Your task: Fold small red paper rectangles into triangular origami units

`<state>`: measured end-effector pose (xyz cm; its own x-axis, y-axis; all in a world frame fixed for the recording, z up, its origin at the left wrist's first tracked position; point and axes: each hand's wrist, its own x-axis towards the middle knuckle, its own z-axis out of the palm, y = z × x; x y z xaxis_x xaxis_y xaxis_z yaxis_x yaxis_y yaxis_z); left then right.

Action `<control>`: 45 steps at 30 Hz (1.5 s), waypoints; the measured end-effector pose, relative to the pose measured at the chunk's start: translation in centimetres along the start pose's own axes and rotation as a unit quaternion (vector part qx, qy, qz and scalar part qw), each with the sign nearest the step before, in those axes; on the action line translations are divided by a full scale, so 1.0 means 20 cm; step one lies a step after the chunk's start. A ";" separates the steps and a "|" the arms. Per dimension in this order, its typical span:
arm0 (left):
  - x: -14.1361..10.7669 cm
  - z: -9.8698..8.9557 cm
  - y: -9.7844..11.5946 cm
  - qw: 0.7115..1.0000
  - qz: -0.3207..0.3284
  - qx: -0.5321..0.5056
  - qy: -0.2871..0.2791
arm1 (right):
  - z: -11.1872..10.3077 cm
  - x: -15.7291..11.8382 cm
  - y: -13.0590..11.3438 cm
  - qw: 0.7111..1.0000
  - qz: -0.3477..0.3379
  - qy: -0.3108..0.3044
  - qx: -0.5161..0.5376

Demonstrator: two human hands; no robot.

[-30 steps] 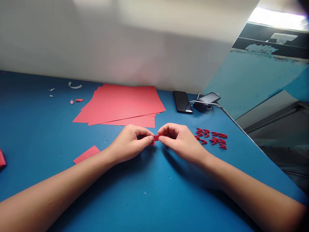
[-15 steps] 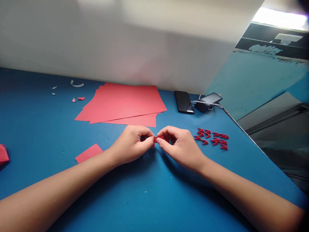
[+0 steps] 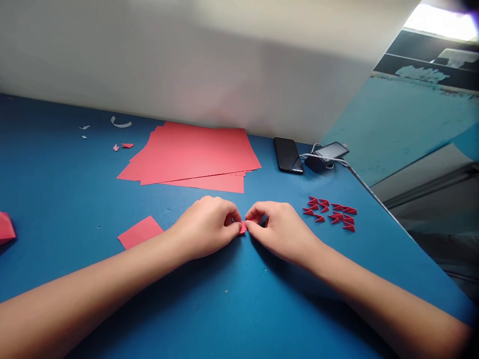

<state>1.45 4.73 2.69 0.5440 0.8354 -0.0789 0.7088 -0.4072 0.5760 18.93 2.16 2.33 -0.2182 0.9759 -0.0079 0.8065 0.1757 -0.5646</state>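
Blue table [image 3: 224,319] spreads beneath you. Your left hand [image 3: 211,227] and right hand [image 3: 284,232] pinch the small red paper [image 3: 243,228] between thumbs and fingertips, nearer you than the sheets [image 3: 198,152]. You seem mid-fold; creasing it would call for aligned edges and even pressure. The card [image 3: 140,233] lies left-front of the sheets, the folded bits [image 3: 338,216] right-front, the phone [image 3: 288,155] just right.

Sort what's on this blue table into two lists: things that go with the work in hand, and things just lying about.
Likely with the work:
- red paper piece, held between left hand and right hand
- small folded pieces
- red sheets
- loose red paper

Seemingly just lying about:
- black phone
- white cable
- curled white strip
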 end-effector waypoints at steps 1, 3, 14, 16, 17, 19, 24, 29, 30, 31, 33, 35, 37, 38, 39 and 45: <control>0.00 0.00 0.00 1.000 0.009 -0.003 -0.004 | 0.00 0.00 0.00 1.000 -0.003 -0.004 0.000; 0.00 0.00 -0.02 1.000 0.025 0.007 0.001 | 0.00 0.00 0.01 1.000 -0.006 -0.012 0.008; -0.03 0.02 -0.03 0.974 0.137 0.173 0.049 | -0.02 0.00 0.01 0.998 0.011 -0.037 0.046; -0.04 0.02 -0.02 0.967 0.145 0.207 0.045 | -0.02 0.00 0.01 0.998 0.008 -0.037 0.042; -0.04 0.02 -0.02 0.964 0.146 0.218 0.042 | -0.02 0.00 0.01 0.998 0.006 -0.037 0.041; -0.04 0.03 -0.02 0.960 0.144 0.237 0.041 | -0.02 -0.01 0.02 0.999 0.002 -0.032 0.039; -0.05 0.02 -0.03 0.950 0.160 0.265 0.041 | 0.00 -0.01 0.02 0.999 -0.007 -0.018 0.040; -0.02 -0.02 -0.06 0.939 0.209 0.270 0.040 | -0.01 0.00 0.03 0.998 -0.013 -0.028 0.048; -0.02 -0.03 -0.07 0.937 0.218 0.269 0.043 | -0.02 0.00 0.03 0.998 -0.014 -0.029 0.049; -0.01 -0.03 -0.08 0.935 0.225 0.268 0.046 | -0.02 0.00 0.03 0.998 -0.016 -0.030 0.050; 0.00 -0.04 -0.09 0.932 0.238 0.267 0.051 | -0.02 0.00 0.03 0.998 -0.018 -0.032 0.051; 0.00 -0.04 -0.10 0.928 0.252 0.271 0.049 | -0.02 0.00 0.04 0.998 -0.019 -0.033 0.052; 0.01 -0.04 -0.11 0.922 0.266 0.277 0.051 | -0.01 0.00 0.04 0.998 -0.021 -0.033 0.054; 0.01 -0.04 -0.12 0.919 0.272 0.281 0.054 | -0.01 0.00 0.04 0.998 -0.021 -0.032 0.054; 0.01 -0.05 -0.12 0.916 0.277 0.285 0.057 | -0.01 0.00 0.04 0.998 -0.021 -0.030 0.053; 0.03 -0.06 -0.13 0.909 0.295 0.289 0.049 | -0.02 0.01 0.04 0.999 -0.009 -0.027 0.041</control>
<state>-0.65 6.73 2.02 0.8835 0.4262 0.1944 0.4399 -0.8975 -0.0317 19.73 2.50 2.18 -0.2635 0.9638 -0.0407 0.7549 0.1797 -0.6307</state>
